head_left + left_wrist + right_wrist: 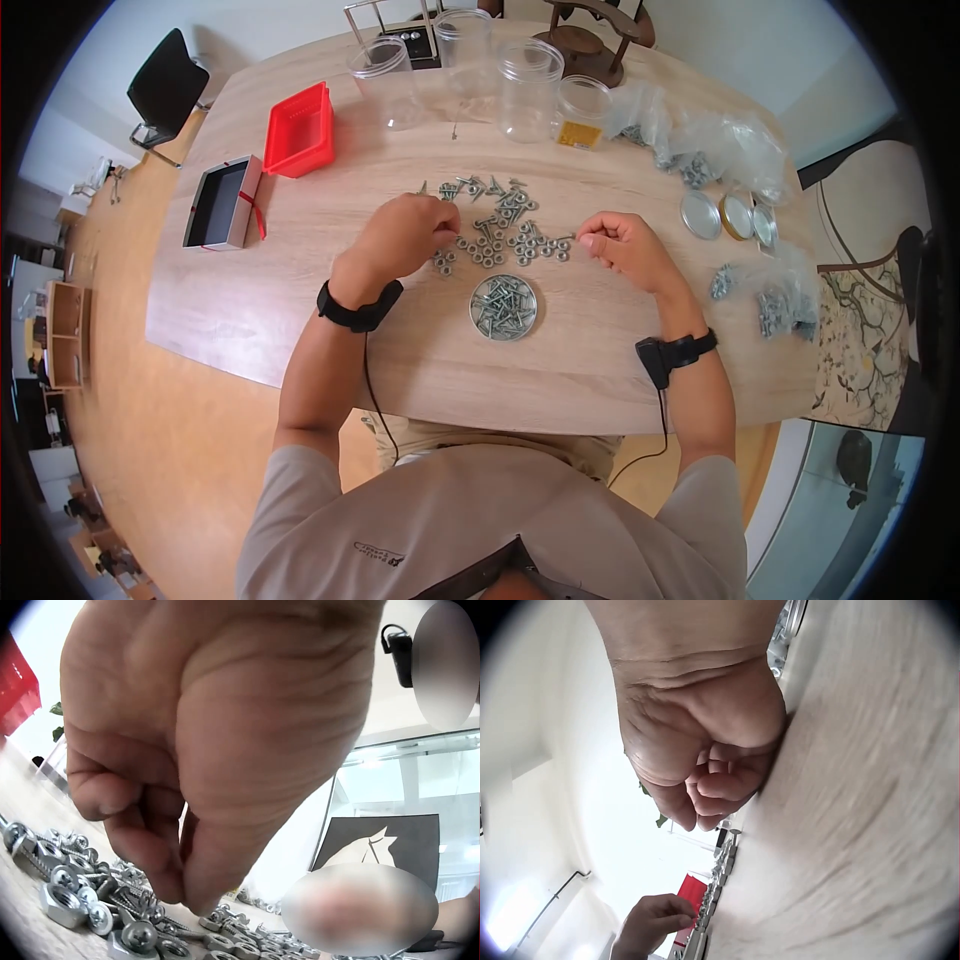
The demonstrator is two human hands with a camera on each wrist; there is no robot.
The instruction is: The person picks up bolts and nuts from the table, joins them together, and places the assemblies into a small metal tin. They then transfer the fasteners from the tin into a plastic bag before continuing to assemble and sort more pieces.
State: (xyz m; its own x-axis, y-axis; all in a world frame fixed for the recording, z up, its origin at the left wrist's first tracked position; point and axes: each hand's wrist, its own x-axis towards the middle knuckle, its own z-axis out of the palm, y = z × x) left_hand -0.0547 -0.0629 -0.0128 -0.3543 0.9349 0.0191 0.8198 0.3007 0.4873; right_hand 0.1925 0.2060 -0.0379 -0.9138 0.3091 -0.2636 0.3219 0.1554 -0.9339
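Observation:
A loose pile of steel nuts and screws (497, 225) lies in the middle of the wooden table (300, 290). My left hand (445, 238) hovers over the pile's left edge with its fingers curled. In the left wrist view the left hand (184, 896) has its tips pressed together just above the nuts (67, 900); whether a nut sits between them is hidden. My right hand (583, 238) pinches a small screw (565, 237) at the pile's right edge. The screw (733, 836) pokes out past the curled right hand (705, 821). A round tin of screws (503, 307) sits nearest me.
A red bin (300, 130) and an open black box (222, 203) sit at the left. Clear jars (528, 88) stand at the back. Plastic bags of hardware (700, 150) and round lids (735, 215) lie at the right. A black chair (165, 90) stands beyond the table.

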